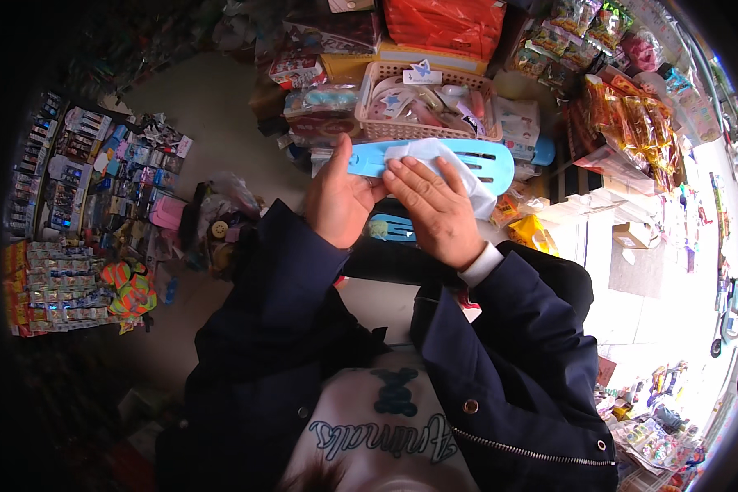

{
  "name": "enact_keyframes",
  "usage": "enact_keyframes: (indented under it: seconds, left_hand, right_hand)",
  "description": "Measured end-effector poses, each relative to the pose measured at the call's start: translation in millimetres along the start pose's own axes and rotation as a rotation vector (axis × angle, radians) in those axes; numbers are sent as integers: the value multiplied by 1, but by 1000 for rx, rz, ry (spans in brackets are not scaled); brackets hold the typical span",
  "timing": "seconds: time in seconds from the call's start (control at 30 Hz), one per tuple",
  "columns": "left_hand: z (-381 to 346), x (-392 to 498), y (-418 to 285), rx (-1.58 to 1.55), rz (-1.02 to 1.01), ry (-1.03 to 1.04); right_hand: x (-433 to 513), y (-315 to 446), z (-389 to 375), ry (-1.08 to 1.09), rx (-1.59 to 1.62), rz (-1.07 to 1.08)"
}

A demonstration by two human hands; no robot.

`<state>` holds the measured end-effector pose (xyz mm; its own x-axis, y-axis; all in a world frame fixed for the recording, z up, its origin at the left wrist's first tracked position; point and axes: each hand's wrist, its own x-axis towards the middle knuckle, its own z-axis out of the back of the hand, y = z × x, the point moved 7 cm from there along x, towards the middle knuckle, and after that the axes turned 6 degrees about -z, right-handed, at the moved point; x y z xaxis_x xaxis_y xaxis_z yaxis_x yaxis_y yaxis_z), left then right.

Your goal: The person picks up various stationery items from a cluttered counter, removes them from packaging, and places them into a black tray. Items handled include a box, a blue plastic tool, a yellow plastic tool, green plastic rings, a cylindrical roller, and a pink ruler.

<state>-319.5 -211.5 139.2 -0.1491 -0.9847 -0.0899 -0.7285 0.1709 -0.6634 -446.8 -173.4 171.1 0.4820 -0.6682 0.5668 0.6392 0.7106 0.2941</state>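
A long light-blue plastic piece [369, 154] lies crosswise before me, with slots through its rounded right end and a small hole at its narrow left end. My left hand [342, 200] grips that narrow end, thumb up along its edge. Over the middle of the piece drapes a white wipe or tissue [433, 150], which hangs down past its lower edge. My right hand [433, 209] presses the wipe flat against the plastic with its fingers. Below, between my wrists, a second blue slotted piece [400, 226] shows, partly hidden by my right hand.
Behind the blue piece stands a pink perforated basket [430, 128] of small goods. Boxes [317, 111] are stacked to its left. Packaged snacks [636, 126] fill a display at right. Hanging goods [111, 160] line the left. A yellow packet [532, 234] lies near my right forearm.
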Motion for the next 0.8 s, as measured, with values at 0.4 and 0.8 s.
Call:
enact_keyframes:
  seconds: [0.4,0.8]
  left_hand:
    - [-1,-5,-7,136,24,86]
    - [-15,-10,16,263,80,162]
  right_hand:
    - [-4,-42,30,-57,194,-32]
    - [-3,-56,28,-350,690,-591]
